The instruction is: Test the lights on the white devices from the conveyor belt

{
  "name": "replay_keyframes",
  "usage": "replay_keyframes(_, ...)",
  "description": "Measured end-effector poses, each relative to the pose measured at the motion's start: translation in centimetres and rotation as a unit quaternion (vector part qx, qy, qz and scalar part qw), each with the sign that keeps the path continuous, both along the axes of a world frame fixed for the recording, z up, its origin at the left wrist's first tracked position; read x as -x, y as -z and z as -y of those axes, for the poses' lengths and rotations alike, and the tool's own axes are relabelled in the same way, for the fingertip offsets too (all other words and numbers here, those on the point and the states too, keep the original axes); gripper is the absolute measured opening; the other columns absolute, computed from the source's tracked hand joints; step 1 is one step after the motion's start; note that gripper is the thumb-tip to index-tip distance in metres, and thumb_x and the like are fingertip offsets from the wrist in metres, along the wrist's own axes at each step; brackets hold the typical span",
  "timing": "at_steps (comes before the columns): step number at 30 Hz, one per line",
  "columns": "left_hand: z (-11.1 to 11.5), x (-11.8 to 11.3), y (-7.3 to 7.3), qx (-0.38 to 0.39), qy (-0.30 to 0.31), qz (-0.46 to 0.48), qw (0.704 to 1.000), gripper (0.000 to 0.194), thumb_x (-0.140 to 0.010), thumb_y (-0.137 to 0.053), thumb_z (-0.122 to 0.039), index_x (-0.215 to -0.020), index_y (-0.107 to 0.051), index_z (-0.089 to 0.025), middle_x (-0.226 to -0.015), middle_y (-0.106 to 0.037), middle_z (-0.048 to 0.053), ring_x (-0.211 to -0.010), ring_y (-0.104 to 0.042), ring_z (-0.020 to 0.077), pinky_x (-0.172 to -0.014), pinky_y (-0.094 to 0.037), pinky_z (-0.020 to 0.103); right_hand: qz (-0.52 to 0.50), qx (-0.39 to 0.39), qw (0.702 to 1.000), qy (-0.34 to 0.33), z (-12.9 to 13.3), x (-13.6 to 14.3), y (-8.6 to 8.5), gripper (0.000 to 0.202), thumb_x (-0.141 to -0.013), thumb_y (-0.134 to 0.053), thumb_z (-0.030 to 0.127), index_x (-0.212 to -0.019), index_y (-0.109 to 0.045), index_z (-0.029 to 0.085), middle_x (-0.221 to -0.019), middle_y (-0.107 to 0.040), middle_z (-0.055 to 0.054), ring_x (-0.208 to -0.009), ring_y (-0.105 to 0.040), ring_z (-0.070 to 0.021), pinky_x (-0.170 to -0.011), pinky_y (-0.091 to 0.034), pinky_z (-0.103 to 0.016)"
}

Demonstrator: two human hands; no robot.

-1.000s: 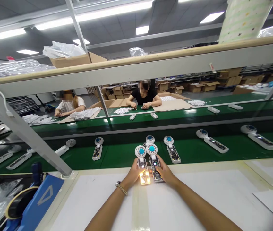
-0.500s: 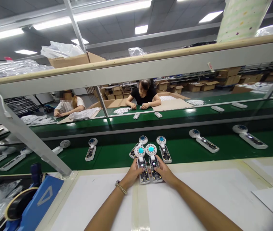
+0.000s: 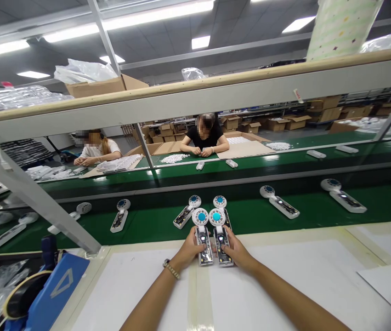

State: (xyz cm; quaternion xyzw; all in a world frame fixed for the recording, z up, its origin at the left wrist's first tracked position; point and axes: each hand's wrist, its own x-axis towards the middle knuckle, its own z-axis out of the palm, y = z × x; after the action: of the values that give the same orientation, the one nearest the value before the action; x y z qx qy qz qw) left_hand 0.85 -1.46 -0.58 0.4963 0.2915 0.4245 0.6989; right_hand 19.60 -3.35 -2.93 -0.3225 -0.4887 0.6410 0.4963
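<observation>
Left fingers: closed round it! The left hand (image 3: 191, 249) has the left fan-like unit (image 3: 203, 241) by its body, thumb pressed on the front face.
Right fingers: same story here, the right hand (image 3: 238, 252) gripping the right fan-like unit (image 3: 221, 241), thumb across its front.
The pair: both held upright over the near edge of the worktop, round white heads with blue centres side by side, so close that I cannot tell whether they touch; dark circuit boards show in both bodies.
Left wrist: a metal bracelet (image 3: 172, 269) round it.
Under the arms: a white worktop (image 3: 267, 285), a strip of tape (image 3: 199, 299) running down between the forearms.
Just beyond: a green conveyor belt (image 3: 157, 216) carrying more of these, one tilted unit (image 3: 183, 216) just past the left one, another partly hidden behind the right one, others spread out to both sides.
Off to the left: a blue tape dispenser (image 3: 60, 292) beside the worktop, clear plastic bags (image 3: 4, 294) next to it.
Across the way: a co-worker in black (image 3: 206, 138) bends over the far belt, a heap of small white parts (image 3: 174, 158) close by; a co-worker in white (image 3: 100, 149) sits further left.
Overhead: a wood-topped shelf (image 3: 181, 99) slants across the view.
</observation>
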Motion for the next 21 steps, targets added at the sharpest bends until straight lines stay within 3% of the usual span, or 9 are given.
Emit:
replay_keyframes(5,0.1,0.0,-0.1,-0.001,0.002,-0.002,1.0,0.055,-0.065,-0.072,-0.021,-0.108,-0.037,-0.021,-0.112,-0.049,0.01,-0.089,-0.058,0.0236,-0.075,-0.05,0.041,-0.023,-0.001,0.999,-0.03,0.3,0.0,-1.0,0.081,-0.072,-0.064,0.041,-0.134,-0.015,0.023,-0.129,-0.042,-0.013,-0.115,-0.044,-0.0295,-0.09,-0.04,-0.047)
replay_keyframes(10,0.3,0.0,-0.6,-0.006,0.001,-0.006,1.0,0.052,-0.066,-0.071,-0.019,-0.107,-0.039,-0.02,-0.114,-0.047,0.011,-0.089,-0.058,0.0226,-0.077,-0.049,0.04,-0.017,-0.017,0.999,-0.037,0.8,-0.2,-2.0,0.074,-0.074,-0.063,0.041,-0.131,-0.02,0.021,-0.128,-0.042,-0.013,-0.114,-0.044,-0.0279,-0.092,-0.039,-0.044)
replay_keyframes(21,0.6,-0.3,-1.3,0.016,0.008,0.007,1.0,0.058,-0.064,-0.073,-0.02,-0.111,-0.039,-0.022,-0.114,-0.05,0.011,-0.089,-0.058,0.0235,-0.077,-0.048,0.042,-0.026,-0.021,0.999,-0.033,0.4,-0.2,-1.1,0.073,-0.073,-0.064,0.04,-0.131,-0.021,0.024,-0.129,-0.043,-0.011,-0.114,-0.045,-0.0265,-0.092,-0.039,-0.042)
